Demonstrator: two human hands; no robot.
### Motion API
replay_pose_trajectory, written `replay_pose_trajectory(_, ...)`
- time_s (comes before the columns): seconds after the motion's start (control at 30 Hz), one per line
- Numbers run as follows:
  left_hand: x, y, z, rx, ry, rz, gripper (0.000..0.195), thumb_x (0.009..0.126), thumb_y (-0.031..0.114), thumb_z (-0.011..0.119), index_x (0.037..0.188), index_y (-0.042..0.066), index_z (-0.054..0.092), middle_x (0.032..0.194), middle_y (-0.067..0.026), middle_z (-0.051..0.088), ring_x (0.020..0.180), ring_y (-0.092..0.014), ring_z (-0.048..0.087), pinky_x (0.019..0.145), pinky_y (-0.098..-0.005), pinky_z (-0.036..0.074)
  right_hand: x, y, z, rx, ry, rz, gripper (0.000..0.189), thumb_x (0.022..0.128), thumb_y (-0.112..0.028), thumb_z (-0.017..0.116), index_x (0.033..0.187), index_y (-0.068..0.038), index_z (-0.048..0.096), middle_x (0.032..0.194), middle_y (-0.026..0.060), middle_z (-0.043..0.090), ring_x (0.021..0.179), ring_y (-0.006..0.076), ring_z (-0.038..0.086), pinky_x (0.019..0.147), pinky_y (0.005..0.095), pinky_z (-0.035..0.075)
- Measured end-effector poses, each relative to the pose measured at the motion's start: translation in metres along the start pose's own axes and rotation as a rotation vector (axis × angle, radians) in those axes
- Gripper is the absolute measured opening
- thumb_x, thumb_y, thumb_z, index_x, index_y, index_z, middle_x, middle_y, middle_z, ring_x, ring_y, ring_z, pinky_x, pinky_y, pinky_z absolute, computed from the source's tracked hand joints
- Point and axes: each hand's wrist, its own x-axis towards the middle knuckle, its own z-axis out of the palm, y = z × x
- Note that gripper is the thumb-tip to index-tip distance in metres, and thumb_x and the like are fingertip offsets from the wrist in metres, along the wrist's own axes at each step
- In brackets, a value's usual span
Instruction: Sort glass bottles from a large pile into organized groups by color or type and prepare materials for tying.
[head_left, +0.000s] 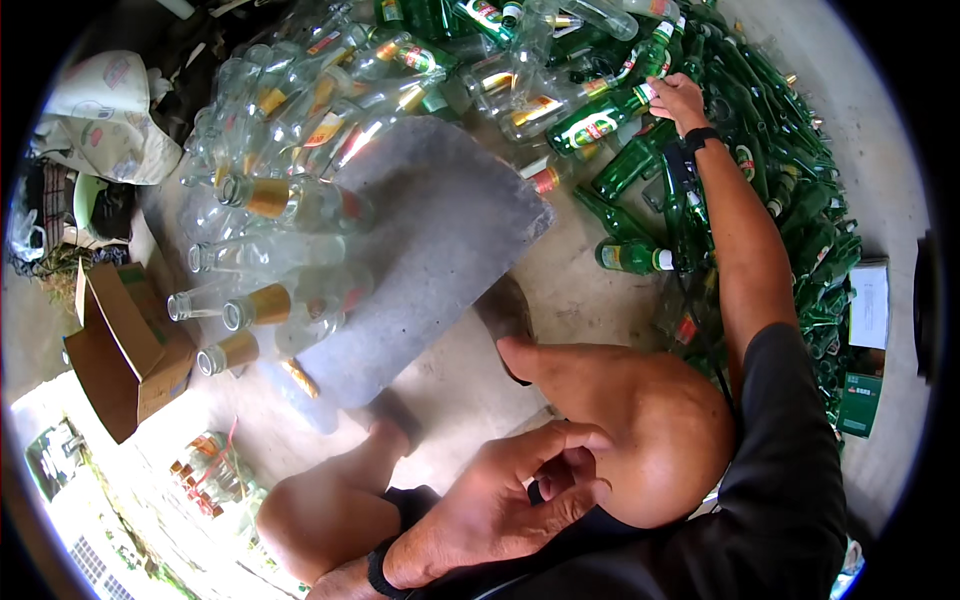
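My right hand (677, 99) is stretched to the upper right, its fingers on the pale-wrapped neck of a green glass bottle (596, 126) lying on the bottle pile. My left hand (517, 491) is over my lap, fingers curled and thumb apart from them, holding nothing that I can see; a black band circles one finger. Several clear glass bottles (274, 251), some with gold neck labels, stand on the left part of a grey stone slab (442, 217) between my feet and the piles.
Clear bottles (300, 97) are heaped behind the slab, and green bottles (757, 112) run down the right side. An open cardboard box (139, 337) and a white sack (112, 120) are at left. Tied bottles (217, 476) stand at the lower left. One green bottle (634, 256) lies near my knee.
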Motion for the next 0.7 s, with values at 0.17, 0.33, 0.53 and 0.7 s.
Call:
replay_pose_trajectory(0.17, -0.001, 0.001, 0.005, 0.003, -0.001, -0.030, 0.035, 0.095, 0.006, 0.074, 0.127, 0.002, 0.062, 0.089, -0.0018, 0.062, 0.075, -0.009, 0.053, 0.070, -0.0243, 0.048, -0.020, -0.017, -0.002, 0.085, -0.071, -0.081, 0.024, 0.089, -0.019, 0.082, 0.086, -0.002, 0.066, 0.083, 0.0073, 0.068, 0.071, 0.0151, 0.070, 0.065, 0.0322, 0.064)
replay_pose_trajectory(0.33, -0.002, 0.008, 0.006, 0.013, 0.018, -0.066, 0.035, 0.095, 0.008, 0.075, 0.125, 0.001, 0.061, 0.087, -0.0025, 0.063, 0.072, -0.008, 0.054, 0.070, -0.0245, 0.049, -0.052, -0.022, -0.005, 0.176, -0.142, -0.335, 0.020, 0.091, -0.015, 0.080, 0.086, -0.003, 0.064, 0.083, 0.0035, 0.068, 0.075, 0.0102, 0.068, 0.066, 0.0271, 0.062)
replay_pose_trajectory(0.53, -0.008, 0.007, 0.009, 0.009, 0.015, -0.105, 0.034, 0.094, 0.007, 0.076, 0.124, -0.001, 0.061, 0.085, -0.0028, 0.065, 0.072, -0.008, 0.055, 0.070, -0.0245, 0.050, -0.099, -0.044, -0.053, -0.021, -0.058, -0.417, 0.022, 0.091, -0.015, 0.079, 0.087, -0.002, 0.062, 0.081, 0.0015, 0.064, 0.075, 0.0083, 0.066, 0.065, 0.0253, 0.061)
replay_pose_trajectory(0.7, -0.013, 0.007, 0.008, 0.050, 0.026, -0.062, 0.036, 0.090, -0.001, 0.077, 0.124, 0.000, 0.065, 0.088, -0.0035, 0.069, 0.078, -0.008, 0.066, 0.075, -0.0250, 0.054, -0.122, -0.027, -0.086, -0.054, -0.008, -0.419, 0.023, 0.089, -0.012, 0.080, 0.084, -0.003, 0.059, 0.078, 0.0007, 0.060, 0.068, 0.0067, 0.058, 0.057, 0.0245, 0.050)
